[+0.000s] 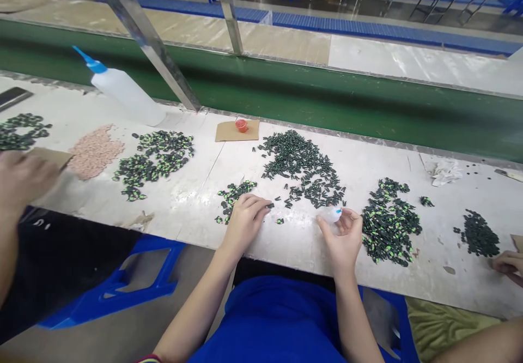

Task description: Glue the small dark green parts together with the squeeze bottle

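My left hand (pixel 245 218) rests low over the white table beside a small pile of black-and-green pieces (pixel 232 193). Its thumb and forefinger pinch a small dark piece (pixel 270 205). Just right of those fingertips, a single black-and-green piece (pixel 280 221) lies on the surface. My right hand (pixel 342 236) is closed around a small translucent squeeze bottle (pixel 328 213) with a blue tip, and its fingers hide part of the bottle. Beyond both hands spreads a heap of little dark green pieces (pixel 294 158). Right of my right hand sits a bigger heap of black-and-green pieces (pixel 390 224).
A red cup (pixel 241 126) stands on cardboard (pixel 224 131). Farther left are a large white bottle (pixel 126 96), a pink heap (pixel 96 151) and a co-worker's hand (pixel 26 180). Another person's hand (pixel 509 265) is at far right. A metal post (pixel 151 41) rises at the back edge.
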### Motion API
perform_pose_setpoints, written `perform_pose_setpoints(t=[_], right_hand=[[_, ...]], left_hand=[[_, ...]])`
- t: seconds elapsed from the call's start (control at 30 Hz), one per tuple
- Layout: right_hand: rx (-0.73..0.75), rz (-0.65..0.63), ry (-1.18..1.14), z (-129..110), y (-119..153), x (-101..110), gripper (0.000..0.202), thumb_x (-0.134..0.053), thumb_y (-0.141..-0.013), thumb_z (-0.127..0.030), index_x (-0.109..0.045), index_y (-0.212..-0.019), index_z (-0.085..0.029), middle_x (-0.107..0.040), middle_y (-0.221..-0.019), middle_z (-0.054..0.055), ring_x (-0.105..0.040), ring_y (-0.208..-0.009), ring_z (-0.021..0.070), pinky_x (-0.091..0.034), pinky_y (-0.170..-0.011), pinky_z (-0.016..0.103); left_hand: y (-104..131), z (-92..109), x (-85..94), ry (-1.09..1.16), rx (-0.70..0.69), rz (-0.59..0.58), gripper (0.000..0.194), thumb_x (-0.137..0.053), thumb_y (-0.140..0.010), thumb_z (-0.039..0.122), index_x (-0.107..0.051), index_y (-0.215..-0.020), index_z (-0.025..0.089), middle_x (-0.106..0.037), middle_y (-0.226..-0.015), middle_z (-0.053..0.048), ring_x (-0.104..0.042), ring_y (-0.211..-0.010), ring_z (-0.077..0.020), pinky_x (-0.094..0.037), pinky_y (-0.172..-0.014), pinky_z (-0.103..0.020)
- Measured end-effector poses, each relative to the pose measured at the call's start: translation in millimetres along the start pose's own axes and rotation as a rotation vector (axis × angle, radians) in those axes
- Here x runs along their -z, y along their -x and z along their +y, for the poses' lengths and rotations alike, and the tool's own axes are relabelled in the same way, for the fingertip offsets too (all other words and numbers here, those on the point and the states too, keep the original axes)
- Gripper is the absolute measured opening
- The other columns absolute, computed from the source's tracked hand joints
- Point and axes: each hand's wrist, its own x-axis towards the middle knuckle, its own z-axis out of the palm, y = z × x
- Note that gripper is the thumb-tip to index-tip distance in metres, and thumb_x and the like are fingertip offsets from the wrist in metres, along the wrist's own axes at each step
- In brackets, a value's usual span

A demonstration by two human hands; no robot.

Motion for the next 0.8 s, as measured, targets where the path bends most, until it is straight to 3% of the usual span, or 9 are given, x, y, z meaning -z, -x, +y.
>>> perform_pose_setpoints(t=[0.13, 0.23, 0.3, 0.4, 0.5, 0.6, 0.7, 0.8], right_hand=[[0.121, 0.009, 0.042, 2, 8, 4, 0.061, -0.079, -0.064, -0.030, -0.045, -0.113, -0.021, -0.061, -0.114, 0.011, -0.061, -0.107, 0.0237, -0.050, -0.092, 0.043], [0.340, 0.136, 0.162, 0, 20, 11, 0.063, -0.080, -0.065, -0.028, -0.045, -0.117, -0.020, -0.057, -0.116, 0.013, -0.058, -0.108, 0.0256, -0.052, -0.083, 0.041], [0.492, 0.178, 0.224, -4, 30, 14, 0.053, -0.077, -0.069, -0.024, -0.048, -0.113, -0.021, -0.060, -0.105, 0.010, -0.060, -0.097, 0.0243, -0.052, -0.072, 0.037], [0.584, 0.053, 0.239, -14, 43, 10, 0.028, -0.069, -0.077, -0.019, -0.055, -0.101, -0.022, -0.062, -0.088, 0.006, -0.061, -0.081, 0.0205, -0.051, -0.063, 0.033], [0.445, -0.138, 0.193, -20, 50, -6, 0.013, -0.063, -0.084, -0.021, -0.060, -0.096, -0.021, -0.065, -0.085, 0.006, -0.061, -0.070, 0.0166, -0.054, -0.064, 0.033], [0.183, -0.294, 0.077, -20, 49, -26, 0.020, -0.063, -0.084, -0.030, -0.063, -0.102, -0.020, -0.069, -0.091, 0.008, -0.066, -0.079, 0.0187, -0.057, -0.068, 0.032], [-0.016, -0.382, -0.067, -15, 43, -40, 0.025, -0.065, -0.081, -0.036, -0.066, -0.100, -0.019, -0.072, -0.091, 0.007, -0.069, -0.085, 0.0203, -0.059, -0.072, 0.032], [-0.086, -0.415, -0.160, -11, 38, -43, 0.021, -0.064, -0.081, -0.038, -0.068, -0.089, -0.019, -0.074, -0.087, 0.005, -0.070, -0.082, 0.0199, -0.058, -0.076, 0.033]], left_hand=[[-6, 2, 1.9, 0.002, -0.018, -0.039, 0.013, -0.060, -0.086, 0.023, -0.070, -0.093, 0.021, -0.072, -0.089, -0.005, -0.056, -0.091, -0.0249, -0.048, -0.081, -0.039], [-13, 6, 0.7, -0.005, -0.042, -0.053, 0.014, -0.060, -0.087, 0.025, -0.070, -0.095, 0.019, -0.071, -0.091, -0.007, -0.056, -0.093, -0.0253, -0.047, -0.084, -0.040], [-19, 9, -3.9, -0.037, -0.031, -0.047, 0.013, -0.059, -0.087, 0.023, -0.070, -0.092, 0.019, -0.071, -0.092, -0.008, -0.055, -0.093, -0.0260, -0.047, -0.084, -0.041], [-24, 12, -12.4, -0.101, 0.017, -0.054, 0.013, -0.058, -0.085, 0.017, -0.071, -0.083, 0.018, -0.069, -0.098, -0.010, -0.053, -0.097, -0.0290, -0.045, -0.083, -0.044], [-23, 16, -14.8, -0.123, 0.042, -0.063, 0.013, -0.059, -0.084, 0.013, -0.069, -0.079, 0.019, -0.069, -0.102, -0.010, -0.051, -0.103, -0.0310, -0.043, -0.081, -0.044], [-15, 22, -8.6, -0.060, 0.004, -0.058, 0.014, -0.057, -0.085, 0.012, -0.068, -0.083, 0.022, -0.069, -0.104, -0.007, -0.052, -0.105, -0.0279, -0.041, -0.082, -0.042], [-4, 28, 0.0, 0.031, -0.059, -0.066, 0.016, -0.054, -0.089, 0.015, -0.067, -0.088, 0.024, -0.069, -0.109, -0.005, -0.053, -0.106, -0.0241, -0.040, -0.088, -0.041], [6, 31, 3.8, 0.074, -0.074, -0.069, 0.015, -0.053, -0.091, 0.019, -0.066, -0.095, 0.024, -0.069, -0.109, -0.005, -0.055, -0.106, -0.0226, -0.041, -0.089, -0.040]])
